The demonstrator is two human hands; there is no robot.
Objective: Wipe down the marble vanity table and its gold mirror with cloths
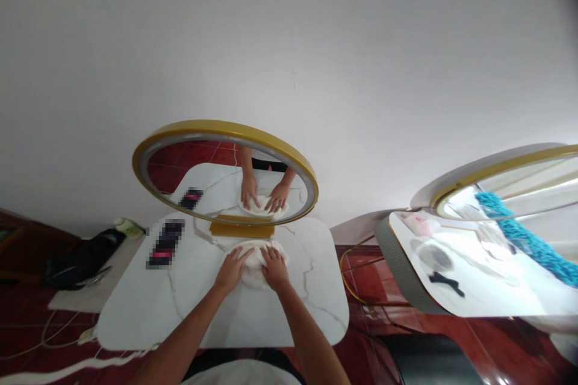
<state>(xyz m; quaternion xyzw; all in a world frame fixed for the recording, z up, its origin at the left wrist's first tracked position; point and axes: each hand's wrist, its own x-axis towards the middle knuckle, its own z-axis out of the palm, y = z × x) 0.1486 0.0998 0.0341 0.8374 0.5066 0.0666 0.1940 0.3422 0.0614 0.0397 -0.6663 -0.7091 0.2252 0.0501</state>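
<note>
A bunched white cloth (253, 280) lies on the white marble-patterned tabletop (217, 325), just in front of the mirror's gold base (241, 228). On its left side rests my left hand (231, 269), fingers stretched forward over the fabric. My right hand (274, 266) presses on the other side, its fingers spread and lying flat. Both hands touch the cloth from above, without gripping it. The round gold-rimmed mirror (203, 171) reflects the hands and the cloth.
A blurred-out dark and pink object (165, 245) lies at the tabletop's left. Further left are a black bag (85, 261) and a pale green bottle (129, 228). To the right, a second table (474, 295) holds a black bow-like item (447, 283); a black seat (428, 358) is below.
</note>
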